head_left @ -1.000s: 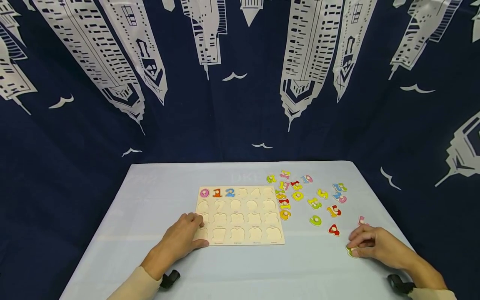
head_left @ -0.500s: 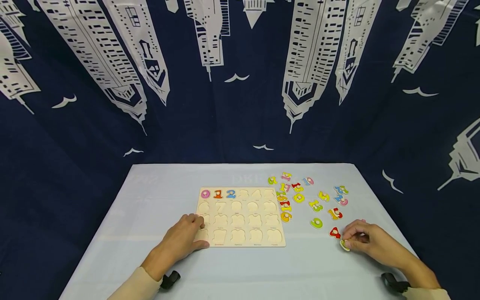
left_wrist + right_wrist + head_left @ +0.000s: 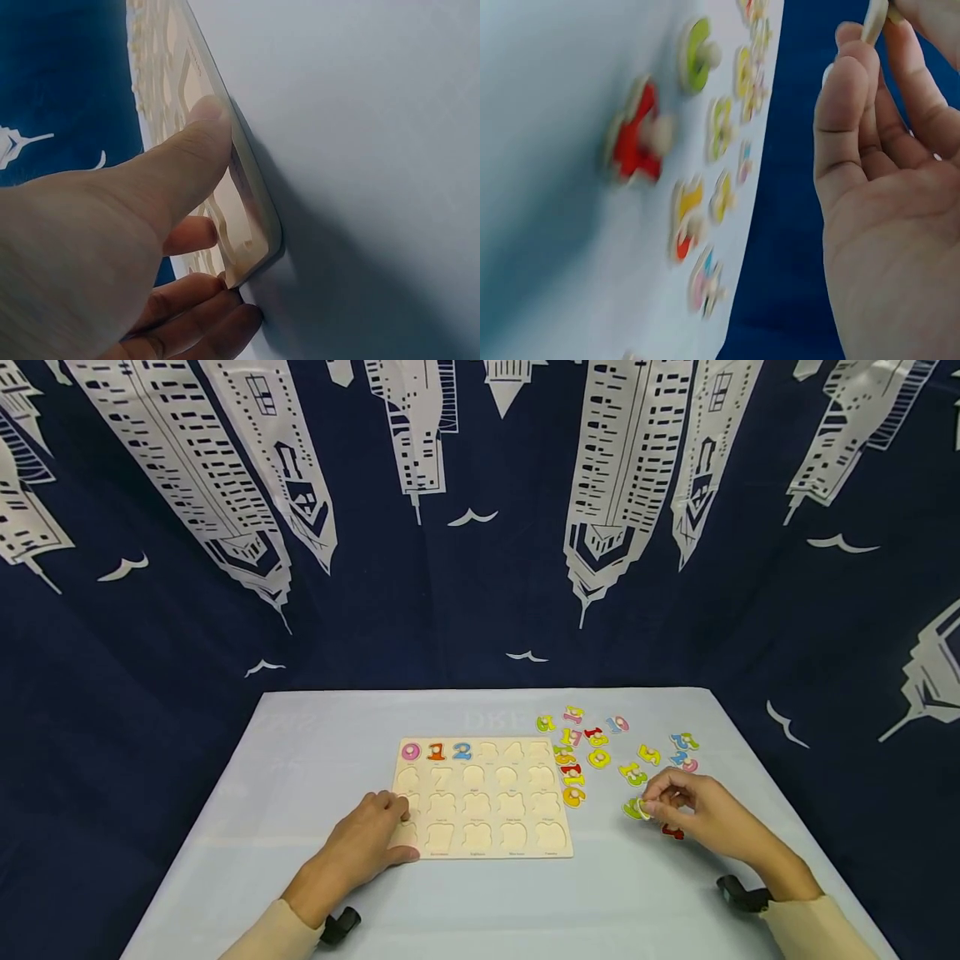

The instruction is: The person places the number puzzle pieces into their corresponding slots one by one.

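The wooden number puzzle board lies flat on the white table, with 0, 1 and 2 in its top row. My left hand holds its near left corner. In the left wrist view the thumb lies over the board's face, while other fingers bend at the edge. Raised over the loose pieces, my right hand pinches a number puzzle piece, seen edge-on as a pale wooden rim; I cannot tell its digit. Beneath that hand lie the green 9 and the partly covered red 4.
Several knobbed number pieces are scattered right of the board, among them an orange 6, a yellow 0 and a yellow 5. Some sit right against the board's right edge. A dark blue printed cloth hangs behind the table.
My right hand has lifted the pinched piece from the table's right side and carried it left and away from me, over the loose pieces. The left hand stays on the board.
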